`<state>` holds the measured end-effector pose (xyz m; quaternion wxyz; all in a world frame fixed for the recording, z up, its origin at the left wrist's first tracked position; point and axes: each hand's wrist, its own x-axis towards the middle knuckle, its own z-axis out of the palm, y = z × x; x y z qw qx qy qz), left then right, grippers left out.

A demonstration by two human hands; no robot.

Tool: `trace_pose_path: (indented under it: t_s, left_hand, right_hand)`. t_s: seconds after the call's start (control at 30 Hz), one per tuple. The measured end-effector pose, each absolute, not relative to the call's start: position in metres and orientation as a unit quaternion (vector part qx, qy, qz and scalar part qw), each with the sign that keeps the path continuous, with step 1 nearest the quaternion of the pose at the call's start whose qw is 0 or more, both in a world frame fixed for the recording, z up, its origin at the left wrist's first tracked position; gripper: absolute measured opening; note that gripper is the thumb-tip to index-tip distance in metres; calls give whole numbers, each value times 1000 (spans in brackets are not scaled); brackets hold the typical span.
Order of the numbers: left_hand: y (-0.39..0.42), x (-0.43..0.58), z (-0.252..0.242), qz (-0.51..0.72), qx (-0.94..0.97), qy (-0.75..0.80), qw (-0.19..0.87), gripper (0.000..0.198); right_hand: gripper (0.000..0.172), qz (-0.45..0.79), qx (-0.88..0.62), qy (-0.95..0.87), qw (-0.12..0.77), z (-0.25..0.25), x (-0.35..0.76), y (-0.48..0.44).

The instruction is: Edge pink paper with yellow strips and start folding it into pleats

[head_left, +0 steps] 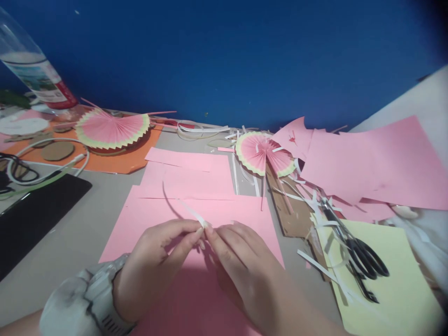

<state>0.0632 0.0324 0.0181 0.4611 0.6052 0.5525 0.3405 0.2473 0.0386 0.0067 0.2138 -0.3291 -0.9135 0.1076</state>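
Thumb and forefinger of my left hand (pixel 163 254) pinch a narrow white strip (pixel 194 214), whose free end sticks up and away to the left. My right hand (pixel 241 266) is closed against the same strip, its fingertips touching those of the left. Whether the strip is paper or tape I cannot tell. Under both hands lie overlapping pink paper sheets (pixel 122 224), the strip's thin shadow falling on them. A grey watch is strapped on my left wrist.
Pleated pink-and-yellow paper fans (pixel 114 130) lie at the back left and centre. Black-handled scissors (pixel 364 256) rest on yellow paper (pixel 392 298) among white scraps. At left are a black flat device (pixel 45 210), cables and a tilted-looking bottle (pixel 42 79). A blue panel (pixel 224 56) stands behind.
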Motion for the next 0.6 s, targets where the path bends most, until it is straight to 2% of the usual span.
trace_pose_path:
  t_s: [0.6]
  left_hand:
    - [33, 62, 16, 338, 603, 542, 478, 18]
  right_hand:
    - [51, 130, -333, -907, 221, 10, 247, 39]
